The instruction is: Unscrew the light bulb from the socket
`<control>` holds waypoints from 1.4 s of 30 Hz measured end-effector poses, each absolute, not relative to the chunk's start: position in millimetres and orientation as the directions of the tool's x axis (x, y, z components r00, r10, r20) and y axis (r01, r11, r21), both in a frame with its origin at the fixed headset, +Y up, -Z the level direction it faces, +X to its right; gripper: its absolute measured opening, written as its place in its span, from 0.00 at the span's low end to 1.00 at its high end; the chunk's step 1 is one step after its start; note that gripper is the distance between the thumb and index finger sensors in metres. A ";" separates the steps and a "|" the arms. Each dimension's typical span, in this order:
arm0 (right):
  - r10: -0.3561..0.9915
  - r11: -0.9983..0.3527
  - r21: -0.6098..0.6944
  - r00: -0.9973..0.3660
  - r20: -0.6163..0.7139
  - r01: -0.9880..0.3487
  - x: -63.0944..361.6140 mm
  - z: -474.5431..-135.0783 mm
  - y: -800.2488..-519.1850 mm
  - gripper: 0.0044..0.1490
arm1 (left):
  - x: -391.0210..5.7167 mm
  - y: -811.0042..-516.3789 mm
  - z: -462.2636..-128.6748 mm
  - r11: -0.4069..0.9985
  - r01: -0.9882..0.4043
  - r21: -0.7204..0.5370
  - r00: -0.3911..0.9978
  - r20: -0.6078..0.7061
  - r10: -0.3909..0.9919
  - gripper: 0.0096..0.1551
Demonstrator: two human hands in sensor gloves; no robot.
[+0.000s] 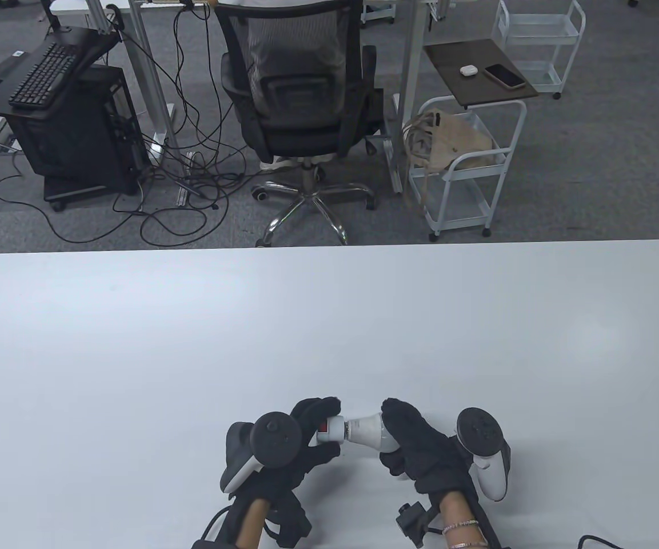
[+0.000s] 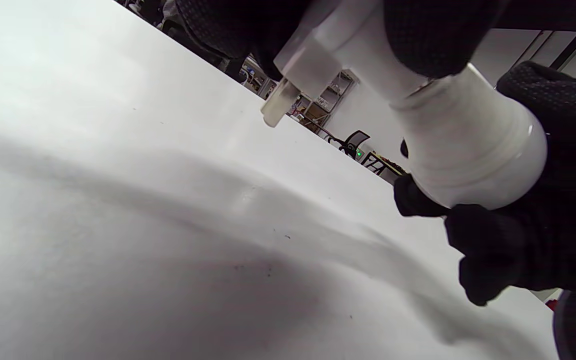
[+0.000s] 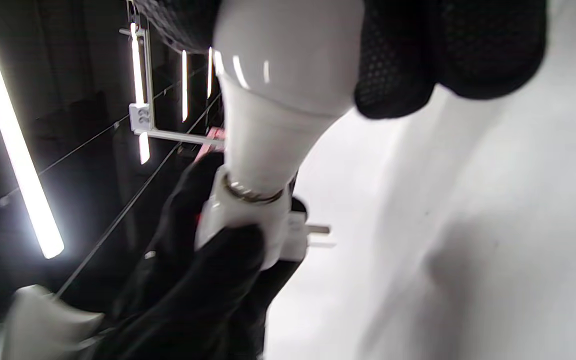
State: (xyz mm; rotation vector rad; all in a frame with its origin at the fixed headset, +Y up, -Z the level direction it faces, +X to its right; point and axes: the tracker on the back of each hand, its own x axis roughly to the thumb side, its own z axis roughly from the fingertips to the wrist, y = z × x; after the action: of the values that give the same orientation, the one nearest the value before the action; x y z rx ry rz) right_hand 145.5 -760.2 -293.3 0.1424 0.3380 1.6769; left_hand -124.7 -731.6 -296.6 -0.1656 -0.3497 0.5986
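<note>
- My left hand (image 1: 306, 437) grips the white socket (image 1: 331, 430), fingers wrapped round its body.
- My right hand (image 1: 420, 452) holds the light bulb (image 1: 370, 432) by its globe end.
- Bulb and socket are joined, lying level between the hands, lifted just above the bench (image 1: 329, 320) near its front edge.
- Wrist views show plug pins (image 3: 318, 231) sticking out of the socket.
- Beyond the bench: an office chair (image 1: 298, 97).

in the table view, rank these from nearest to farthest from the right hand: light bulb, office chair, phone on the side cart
1. White light bulb: held in the right hand, near table edge.
2. Black mesh office chair: beyond the table, left of centre.
3. Dark phone on the brown-topped cart: far back right.
</note>
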 end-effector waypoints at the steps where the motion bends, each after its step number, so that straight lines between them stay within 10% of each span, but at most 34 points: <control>1: 0.990 -0.072 0.334 -0.109 -0.092 -0.940 145.2 -293.9 -760.8 0.40 | -125.7 -732.1 -297.0 0.815 -0.525 -0.246 0.771 0.270 0.577 0.40; 14: 0.958 -0.237 0.153 -0.257 -0.128 -0.959 143.6 -288.3 -758.6 0.42 | -123.1 -732.8 -296.6 0.817 -0.520 -0.247 0.769 0.280 0.574 0.40; 27: 0.989 0.031 0.372 -0.024 -0.143 -0.928 145.7 -293.7 -763.8 0.43 | -127.9 -732.2 -297.6 0.829 -0.517 -0.212 0.784 0.272 0.558 0.40; 36: 0.950 -0.232 0.239 -0.273 -0.153 -0.943 142.4 -289.3 -758.3 0.44 | -125.1 -731.8 -296.3 0.827 -0.513 -0.229 0.777 0.286 0.561 0.40; 42: 0.974 -0.104 0.316 -0.160 -0.159 -0.943 144.3 -292.3 -761.5 0.41 | -125.1 -731.1 -296.0 0.844 -0.493 -0.212 0.791 0.296 0.536 0.40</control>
State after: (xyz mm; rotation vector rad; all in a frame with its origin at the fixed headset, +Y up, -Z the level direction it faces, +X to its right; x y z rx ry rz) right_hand 144.3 -761.5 -292.3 0.1010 0.3960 1.6870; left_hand -125.1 -731.1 -296.0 -0.1268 -0.3556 0.5552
